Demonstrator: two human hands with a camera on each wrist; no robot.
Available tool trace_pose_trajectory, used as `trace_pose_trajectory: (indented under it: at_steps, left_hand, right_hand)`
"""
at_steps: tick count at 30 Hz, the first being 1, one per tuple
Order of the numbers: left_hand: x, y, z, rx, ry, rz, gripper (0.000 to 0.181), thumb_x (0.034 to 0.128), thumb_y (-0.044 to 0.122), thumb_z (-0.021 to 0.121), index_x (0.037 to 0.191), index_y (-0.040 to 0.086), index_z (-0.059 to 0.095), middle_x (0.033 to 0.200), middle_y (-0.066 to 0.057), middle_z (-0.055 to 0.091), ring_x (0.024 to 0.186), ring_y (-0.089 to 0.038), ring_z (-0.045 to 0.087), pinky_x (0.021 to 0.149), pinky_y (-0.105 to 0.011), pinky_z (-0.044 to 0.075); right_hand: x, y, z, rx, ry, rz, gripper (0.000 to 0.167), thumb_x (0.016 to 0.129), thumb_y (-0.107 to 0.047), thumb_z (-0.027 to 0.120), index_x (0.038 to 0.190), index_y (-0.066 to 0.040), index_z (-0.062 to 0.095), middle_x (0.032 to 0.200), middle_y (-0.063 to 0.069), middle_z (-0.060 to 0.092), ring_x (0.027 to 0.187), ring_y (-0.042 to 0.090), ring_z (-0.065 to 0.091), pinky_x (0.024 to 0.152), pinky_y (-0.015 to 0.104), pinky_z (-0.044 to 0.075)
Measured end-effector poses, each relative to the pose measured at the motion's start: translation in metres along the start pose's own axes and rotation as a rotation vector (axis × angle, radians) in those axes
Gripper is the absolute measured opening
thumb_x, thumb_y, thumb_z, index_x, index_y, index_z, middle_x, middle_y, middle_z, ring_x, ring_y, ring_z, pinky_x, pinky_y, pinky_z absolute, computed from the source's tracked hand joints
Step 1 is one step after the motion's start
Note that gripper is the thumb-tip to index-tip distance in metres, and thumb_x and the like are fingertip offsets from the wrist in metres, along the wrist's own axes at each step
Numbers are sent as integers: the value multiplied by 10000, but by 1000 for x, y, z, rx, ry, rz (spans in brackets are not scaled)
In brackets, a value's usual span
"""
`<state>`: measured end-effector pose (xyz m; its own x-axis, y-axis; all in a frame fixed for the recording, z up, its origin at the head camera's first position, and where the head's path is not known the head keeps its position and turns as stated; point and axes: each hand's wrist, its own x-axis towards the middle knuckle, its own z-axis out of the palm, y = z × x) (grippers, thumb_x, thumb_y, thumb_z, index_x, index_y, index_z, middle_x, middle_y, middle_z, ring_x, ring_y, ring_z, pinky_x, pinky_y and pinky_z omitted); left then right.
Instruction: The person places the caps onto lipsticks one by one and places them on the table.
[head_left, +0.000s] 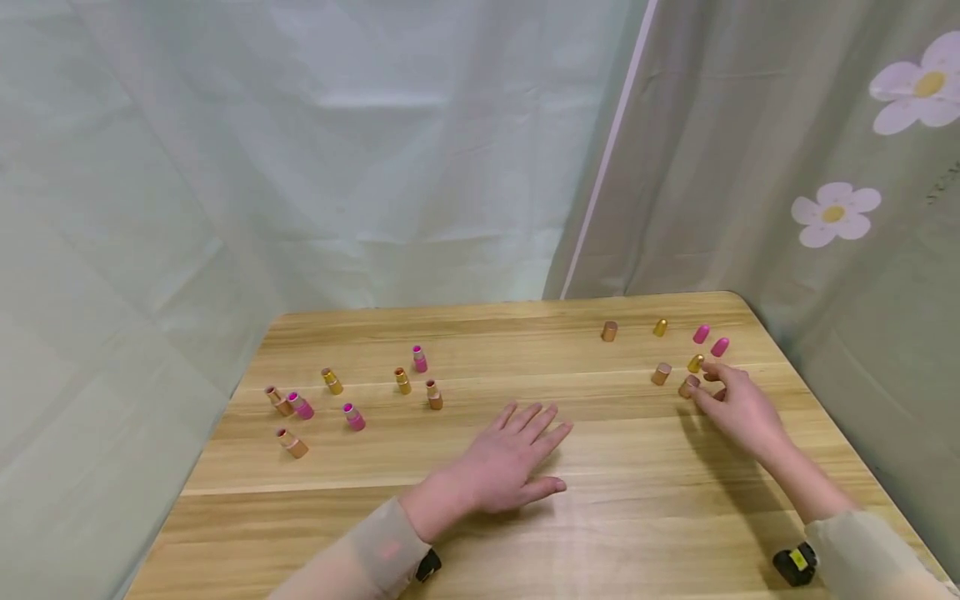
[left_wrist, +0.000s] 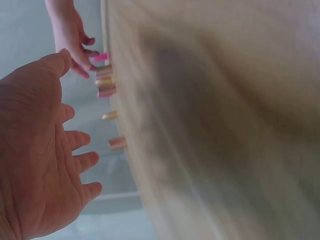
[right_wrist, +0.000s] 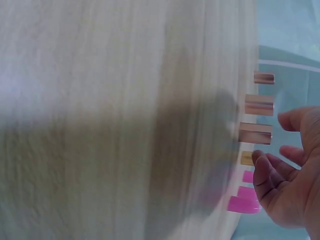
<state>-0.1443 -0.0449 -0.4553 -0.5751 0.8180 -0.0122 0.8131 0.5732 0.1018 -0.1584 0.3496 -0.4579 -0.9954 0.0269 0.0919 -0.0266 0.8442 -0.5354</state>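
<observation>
Eight tubes (head_left: 354,417) sit left of our left hand (head_left: 508,460), fingers spread over the counter (head_left: 637,508); a copper cap (head_left: 687,387) and a gold cap (head_left: 695,363) stand just left of our right hand (head_left: 741,410), thumb and finger parted: we should pinch narrowly.

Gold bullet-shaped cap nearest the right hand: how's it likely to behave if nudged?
The gold bullet-shaped cap stands upright and narrow, so a sideways nudge would probably tip it. Its rounded sides suggest it may then roll; its shiny surface might feel slippery.
</observation>
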Motion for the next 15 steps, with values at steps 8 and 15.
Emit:
trace_pose_trajectory:
  at_steps: [8,15]
  left_hand:
    - [10,19,10,17,-29,19,775,1033,668,325,1657,239,157,1689,-95,203,1544,-302,187,1232,-526,143]
    - [19,29,17,16,-37,9,768,1033,667,328,1656,250,160,1687,-87,211,1544,-291,186,1233,-522,137]
  right_hand:
    - [2,8,10,64,-20,44,619,1001,-335,671,1395,105,486,1239,321,607,1096,475,640,899,621,475]
    - [4,10,14,73,-10,60,581,991,-333,687,1358,85,522,1170,254,660,1048,417,660,847,534,486]
